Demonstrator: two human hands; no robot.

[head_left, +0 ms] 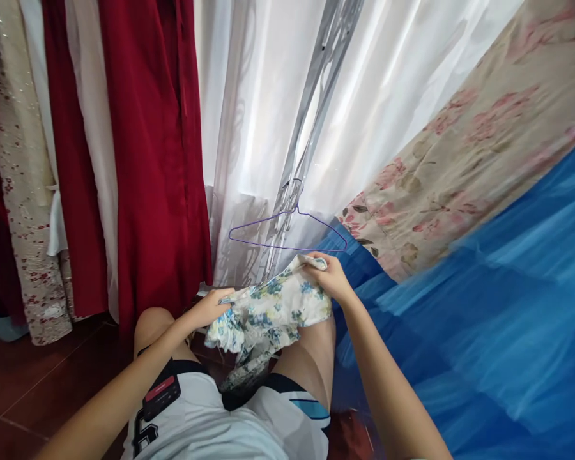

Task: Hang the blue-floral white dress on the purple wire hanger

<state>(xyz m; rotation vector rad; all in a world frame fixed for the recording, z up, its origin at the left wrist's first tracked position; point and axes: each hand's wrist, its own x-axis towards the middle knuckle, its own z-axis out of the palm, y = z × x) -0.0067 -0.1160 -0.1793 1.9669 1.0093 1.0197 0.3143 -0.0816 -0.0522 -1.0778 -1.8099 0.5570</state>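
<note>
A white garment with a blue and yellow floral print [278,306] is stretched between my two hands, above my knees. My left hand [211,308] grips its edge on the left side, near a ruffled part. On the right, my right hand [329,276] pinches the upper corner, where the pale inner side of the cloth shows. The lower part of the garment hangs down between my legs. Just beyond it, a thin purple clothes hanger [287,246] hangs with nothing on it, its hook at a metal stand [311,121].
Dark red dresses [148,160] and patterned fabrics hang at the left. White sheer curtains [259,96] fill the back. Floral cloth [460,160] and blue tulle [483,332] spread over the right. A phone [161,397] lies on my lap. Reddish tiles [23,390] cover the floor.
</note>
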